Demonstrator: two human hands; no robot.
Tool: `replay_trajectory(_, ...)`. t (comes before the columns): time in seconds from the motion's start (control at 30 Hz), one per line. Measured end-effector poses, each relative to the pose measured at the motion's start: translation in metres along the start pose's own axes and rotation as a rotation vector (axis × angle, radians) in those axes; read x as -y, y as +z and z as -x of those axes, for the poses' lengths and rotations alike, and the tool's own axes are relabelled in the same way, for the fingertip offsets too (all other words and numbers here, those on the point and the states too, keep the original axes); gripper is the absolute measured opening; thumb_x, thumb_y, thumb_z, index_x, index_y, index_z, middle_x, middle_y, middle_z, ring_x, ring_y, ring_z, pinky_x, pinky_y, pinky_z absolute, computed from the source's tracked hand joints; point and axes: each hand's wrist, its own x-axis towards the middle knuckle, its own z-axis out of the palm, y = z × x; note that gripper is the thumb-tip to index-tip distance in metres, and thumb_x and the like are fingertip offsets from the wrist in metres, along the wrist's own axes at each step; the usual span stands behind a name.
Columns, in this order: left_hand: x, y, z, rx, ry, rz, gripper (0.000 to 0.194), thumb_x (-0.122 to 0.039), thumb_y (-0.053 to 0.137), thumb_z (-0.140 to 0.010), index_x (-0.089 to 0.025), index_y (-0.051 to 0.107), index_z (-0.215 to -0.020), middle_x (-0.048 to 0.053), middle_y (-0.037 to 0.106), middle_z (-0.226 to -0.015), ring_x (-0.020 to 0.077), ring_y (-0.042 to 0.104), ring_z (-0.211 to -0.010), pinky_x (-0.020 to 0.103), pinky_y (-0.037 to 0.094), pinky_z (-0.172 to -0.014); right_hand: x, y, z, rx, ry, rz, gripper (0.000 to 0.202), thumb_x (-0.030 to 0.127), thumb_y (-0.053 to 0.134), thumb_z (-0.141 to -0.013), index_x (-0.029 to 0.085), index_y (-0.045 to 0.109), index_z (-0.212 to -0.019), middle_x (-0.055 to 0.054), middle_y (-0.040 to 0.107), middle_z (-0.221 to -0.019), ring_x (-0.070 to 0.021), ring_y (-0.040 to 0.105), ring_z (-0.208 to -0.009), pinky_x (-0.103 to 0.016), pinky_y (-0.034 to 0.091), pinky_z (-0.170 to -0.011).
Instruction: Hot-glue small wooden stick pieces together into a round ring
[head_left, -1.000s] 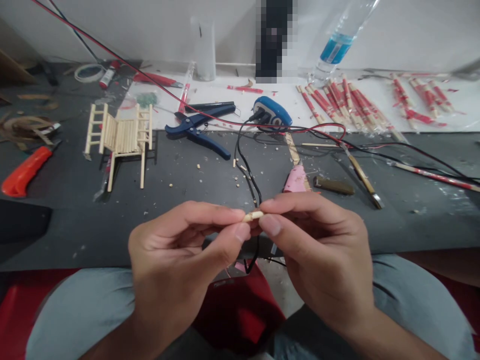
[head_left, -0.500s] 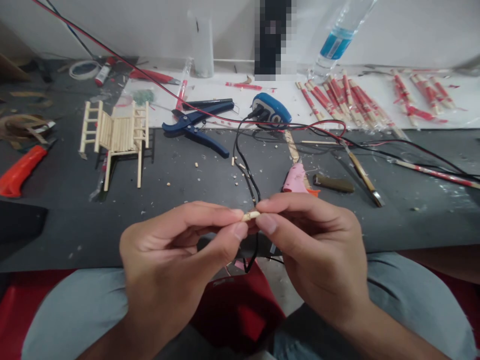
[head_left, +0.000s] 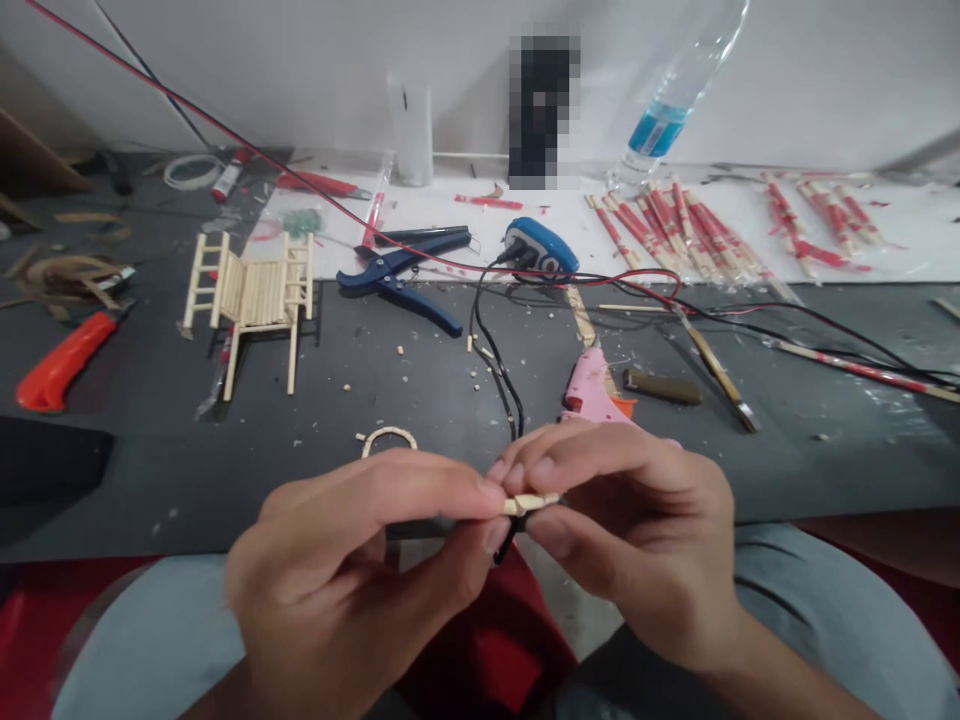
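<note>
Pinched between the thumb and forefinger of my left hand [head_left: 367, 550] is a short pale wooden stick piece [head_left: 529, 503] with a notch or joint along it. My right hand [head_left: 637, 520] closes round the other end, thumb below and fingertips behind. The stick's right tip shows between those fingers. A curved band of small wooden bits [head_left: 390, 433] lies just beyond my left hand, partly hidden by it. Further left stands a miniature chair [head_left: 255, 295] made of thin wooden sticks. Past my right hand lies a pink glue gun [head_left: 589, 385].
A blue cutter [head_left: 397, 285], an orange-handled knife [head_left: 67, 360] and a brown-handled blade [head_left: 716, 365] lie on the dark table [head_left: 315, 500]. Red-wrapped stick bundles [head_left: 675, 225] and a water bottle [head_left: 660, 125] are at the back. Cables [head_left: 487, 320] cross the middle.
My right fingers have shifted round the stick piece, showing more of its length. The view has tilted, so the tabletop sits lower and the curved wooden band now shows beyond my left hand.
</note>
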Motion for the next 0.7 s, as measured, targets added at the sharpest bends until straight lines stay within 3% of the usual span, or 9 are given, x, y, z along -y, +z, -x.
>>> replay_trajectory(0.23,-0.0026,0.0004,-0.0023,0.02,0.005,-0.023,0.014,-0.014,0.081,-0.088,-0.027,0.076,-0.087,-0.008,0.084,-0.083,0.0106,0.079,-0.064,0.015,0.061,-0.052,0.0028,-0.0016,-0.0011,0.013,-0.035,0.079,0.035,-0.001,0.08,-0.086,0.026,0.084,-0.109,-0.003,0.085,-0.098,-0.0183,0.079,-0.09,-0.033,0.066,-0.085)
replay_trajectory(0.7,0.0039,-0.0007,-0.0031,0.075,0.04,0.09,0.023,-0.004,0.078,-0.087,-0.026,0.08,-0.093,-0.005,0.083,-0.086,0.0099,0.078,-0.069,0.015,0.063,-0.062,0.0054,-0.0029,-0.0027,0.03,-0.049,0.171,0.027,0.002,0.08,-0.087,0.024,0.083,-0.103,-0.004,0.084,-0.094,-0.0189,0.079,-0.086,-0.031,0.066,-0.081)
